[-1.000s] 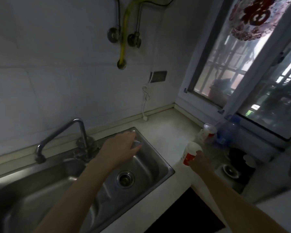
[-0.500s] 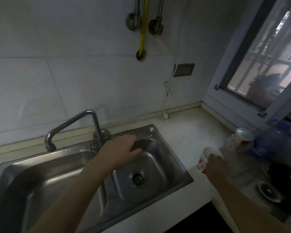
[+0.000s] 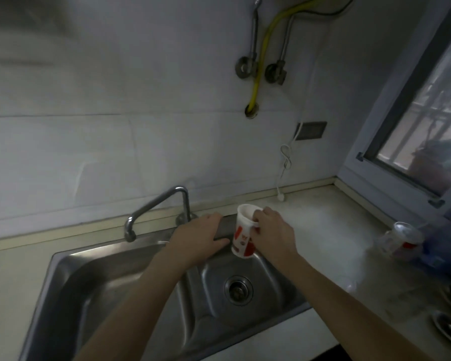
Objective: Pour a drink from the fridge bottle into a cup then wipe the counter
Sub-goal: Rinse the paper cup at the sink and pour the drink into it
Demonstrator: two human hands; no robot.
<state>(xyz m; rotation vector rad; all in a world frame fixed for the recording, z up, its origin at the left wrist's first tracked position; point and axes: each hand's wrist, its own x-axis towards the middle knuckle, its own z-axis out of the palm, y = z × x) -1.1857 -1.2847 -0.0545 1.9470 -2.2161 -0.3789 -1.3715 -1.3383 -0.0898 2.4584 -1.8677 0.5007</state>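
Observation:
My right hand (image 3: 272,231) grips a white paper cup with red print (image 3: 242,234) by its rim and side, holding it upright over the back of the sink's right basin. My left hand (image 3: 199,238) hovers with fingers straight, just left of the cup and close to it, over the basin's back wall. A second white and red cup (image 3: 401,239) stands on the counter at the right, beside a blue plastic bottle (image 3: 445,246) near the window.
The steel double sink (image 3: 94,269) fills the lower middle, with its drain (image 3: 238,290) below the cup. A curved tap (image 3: 156,207) stands behind my left hand. The pale counter (image 3: 331,230) runs right to the window. A white cable (image 3: 284,173) hangs from a wall socket.
My right hand has lifted the cup off the counter and carried it left over the sink's right basin. The left hand stayed over the sink. The view turned left.

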